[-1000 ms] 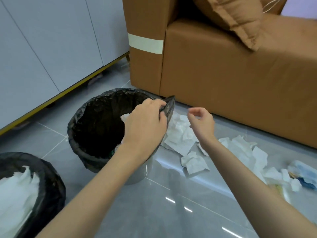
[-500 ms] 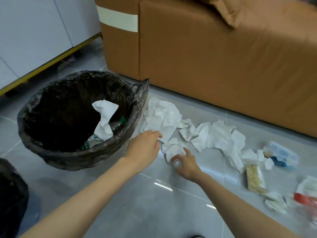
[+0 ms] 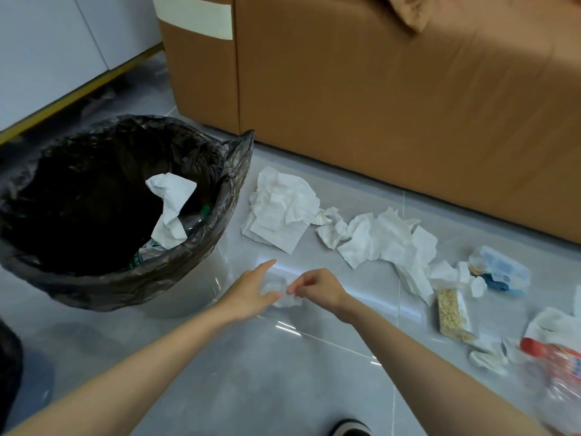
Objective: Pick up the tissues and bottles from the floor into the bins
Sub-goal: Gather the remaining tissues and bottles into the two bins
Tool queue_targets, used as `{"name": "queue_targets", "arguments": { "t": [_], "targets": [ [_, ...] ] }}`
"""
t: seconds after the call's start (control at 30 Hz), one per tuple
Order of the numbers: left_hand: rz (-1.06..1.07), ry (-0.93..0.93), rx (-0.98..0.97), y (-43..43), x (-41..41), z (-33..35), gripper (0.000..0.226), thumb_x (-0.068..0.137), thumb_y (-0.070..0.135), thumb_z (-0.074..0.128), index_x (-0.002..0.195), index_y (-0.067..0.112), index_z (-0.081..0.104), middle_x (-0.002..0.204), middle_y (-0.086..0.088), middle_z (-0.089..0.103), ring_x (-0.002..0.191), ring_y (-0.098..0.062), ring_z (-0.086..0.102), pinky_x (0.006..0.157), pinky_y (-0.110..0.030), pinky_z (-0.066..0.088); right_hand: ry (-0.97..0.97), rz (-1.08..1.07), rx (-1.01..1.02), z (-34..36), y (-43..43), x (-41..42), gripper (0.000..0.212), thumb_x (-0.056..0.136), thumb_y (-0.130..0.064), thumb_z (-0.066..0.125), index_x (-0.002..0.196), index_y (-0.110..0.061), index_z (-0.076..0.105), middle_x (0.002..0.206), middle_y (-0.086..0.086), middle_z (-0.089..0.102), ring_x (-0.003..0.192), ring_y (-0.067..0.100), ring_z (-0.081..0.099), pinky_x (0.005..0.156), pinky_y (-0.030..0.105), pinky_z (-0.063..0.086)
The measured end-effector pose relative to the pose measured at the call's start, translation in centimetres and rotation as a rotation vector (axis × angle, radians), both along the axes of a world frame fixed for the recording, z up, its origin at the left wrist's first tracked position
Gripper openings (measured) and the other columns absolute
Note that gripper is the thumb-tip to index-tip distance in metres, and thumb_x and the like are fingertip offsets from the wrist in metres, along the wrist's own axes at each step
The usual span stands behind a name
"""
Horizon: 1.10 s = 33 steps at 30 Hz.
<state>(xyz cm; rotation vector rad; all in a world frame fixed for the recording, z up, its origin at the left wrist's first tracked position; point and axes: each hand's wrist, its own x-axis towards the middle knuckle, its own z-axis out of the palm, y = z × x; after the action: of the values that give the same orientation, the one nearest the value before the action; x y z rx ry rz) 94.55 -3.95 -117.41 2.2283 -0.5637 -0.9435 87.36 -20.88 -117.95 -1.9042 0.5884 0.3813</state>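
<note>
A small crumpled white tissue point(image 3: 280, 294) sits between the two hands, low over the glossy grey tiled floor point(image 3: 251, 372) and just right of the round bin lined with a black plastic bag point(image 3: 94, 278); whether it touches the floor cannot be told. The right hand point(image 3: 319, 289) pinches its wrinkled edge with curled fingertips. The left hand point(image 3: 248, 294) touches the other side, index finger stretched straight. Larger creased white tissues point(image 3: 283, 212) lie spread before the brown upholstered sofa point(image 3: 377, 105). A clear plastic bottle with a red cap point(image 3: 562, 369) lies far right. One folded white tissue point(image 3: 171, 209) hangs inside the bin.
</note>
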Motion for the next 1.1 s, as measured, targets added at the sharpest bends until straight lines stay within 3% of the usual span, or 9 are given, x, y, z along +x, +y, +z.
{"name": "queue_targets", "arguments": {
  "t": [0.13, 0.27, 0.4, 0.47, 0.57, 0.73, 0.87, 1.0, 1.1],
  "targets": [
    [0.082, 0.236, -0.069, 0.1, -0.5, -0.3, 0.052, 0.089, 0.028, 0.063, 0.136, 0.019, 0.043, 0.132, 0.0, 0.052, 0.118, -0.016, 0.053, 0.091, -0.027, 0.047, 0.053, -0.224, 0.425, 0.0, -0.4, 0.1, 0.025, 0.084, 0.009, 0.049, 0.075, -0.006, 0.066, 0.087, 0.009, 0.065, 0.078, 0.018, 0.064, 0.083, 0.025, 0.055],
    [0.254, 0.384, -0.118, 0.3, -0.8, -0.3, 0.013, 0.091, 0.012, 0.06, 0.102, 0.011, 0.052, 0.104, -0.014, 0.06, 0.081, -0.018, 0.062, 0.058, -0.025, 0.055, 0.13, -0.299, 0.639, 0.5, -0.6, 0.1, 0.023, 0.089, 0.003, 0.044, 0.088, -0.008, 0.064, 0.082, 0.007, 0.064, 0.073, 0.016, 0.066, 0.069, 0.022, 0.053],
    [0.364, 0.308, -0.177, 0.4, -0.5, -0.3, 0.021, 0.088, -0.006, 0.052, 0.077, 0.012, 0.047, 0.072, -0.012, 0.056, 0.059, -0.019, 0.054, 0.041, -0.019, 0.045, 0.056, -0.372, 0.135, -0.2, -2.6, 0.6, 0.027, 0.086, -0.003, 0.051, 0.105, -0.012, 0.068, 0.099, 0.007, 0.061, 0.082, 0.016, 0.06, 0.069, 0.019, 0.049],
    [0.404, 0.346, -0.222, 0.3, -0.3, -0.2, 0.024, 0.088, -0.011, 0.048, 0.077, 0.01, 0.048, 0.071, -0.013, 0.055, 0.06, -0.019, 0.054, 0.042, -0.018, 0.048, 0.041, -0.295, -0.228, -0.8, -4.4, 0.5, 0.035, 0.086, -0.01, 0.053, 0.118, -0.015, 0.065, 0.125, 0.008, 0.054, 0.106, 0.021, 0.055, 0.086, 0.024, 0.046],
    [0.437, 0.333, -0.242, 0.3, 0.0, 0.0, 0.025, 0.088, -0.013, 0.045, 0.076, 0.008, 0.05, 0.074, -0.015, 0.056, 0.059, -0.02, 0.052, 0.039, -0.015, 0.044, 0.155, -0.104, -0.455, -1.7, -6.3, 0.0, 0.041, 0.093, -0.021, 0.049, 0.133, -0.02, 0.053, 0.155, 0.006, 0.018, 0.142, 0.03, 0.015, 0.11, 0.033, 0.024],
    [0.505, 0.341, -0.243, 0.1, 0.3, -0.6, 0.028, 0.087, -0.017, 0.042, 0.07, 0.004, 0.049, 0.074, -0.014, 0.052, 0.064, -0.021, 0.05, 0.036, -0.015, 0.044, 0.367, 0.061, -0.542, -4.7, -8.0, -0.9, 0.025, 0.092, -0.019, 0.038, 0.113, -0.019, 0.053, 0.15, 0.002, 0.026, 0.131, 0.035, 0.027, 0.091, 0.036, 0.03],
    [0.522, 0.355, -0.226, 0.2, 0.3, -1.1, 0.025, 0.088, -0.014, 0.046, 0.072, 0.005, 0.052, 0.085, -0.017, 0.053, 0.081, -0.029, 0.052, 0.041, -0.019, 0.05, 0.334, 0.011, -0.585, -5.3, -8.5, -0.9, 0.015, 0.085, -0.007, 0.035, 0.075, -0.017, 0.038, 0.102, -0.005, 0.046, 0.113, 0.035, 0.043, 0.064, 0.026, 0.024],
    [0.472, 0.316, -0.223, 0.4, 0.2, -1.1, 0.026, 0.088, -0.014, 0.045, 0.073, 0.006, 0.052, 0.081, -0.016, 0.056, 0.07, -0.024, 0.054, 0.039, -0.015, 0.045, 0.193, -0.064, -0.57, -3.3, -7.6, -1.5, 0.021, 0.086, -0.005, 0.044, 0.082, 0.0, 0.064, 0.087, 0.014, 0.062, 0.087, 0.033, 0.052, 0.068, 0.03, 0.039],
    [0.412, 0.226, -0.189, 0.8, 0.2, -1.0, 0.03, 0.084, -0.016, 0.043, 0.07, 0.009, 0.052, 0.079, -0.014, 0.058, 0.065, -0.019, 0.053, 0.039, -0.015, 0.044, 0.124, 0.029, -0.375, -1.8, -5.1, -2.4, 0.021, 0.082, -0.012, 0.058, 0.089, -0.011, 0.078, 0.09, 0.004, 0.074, 0.077, 0.017, 0.063, 0.061, 0.015, 0.042]
  ]
}}
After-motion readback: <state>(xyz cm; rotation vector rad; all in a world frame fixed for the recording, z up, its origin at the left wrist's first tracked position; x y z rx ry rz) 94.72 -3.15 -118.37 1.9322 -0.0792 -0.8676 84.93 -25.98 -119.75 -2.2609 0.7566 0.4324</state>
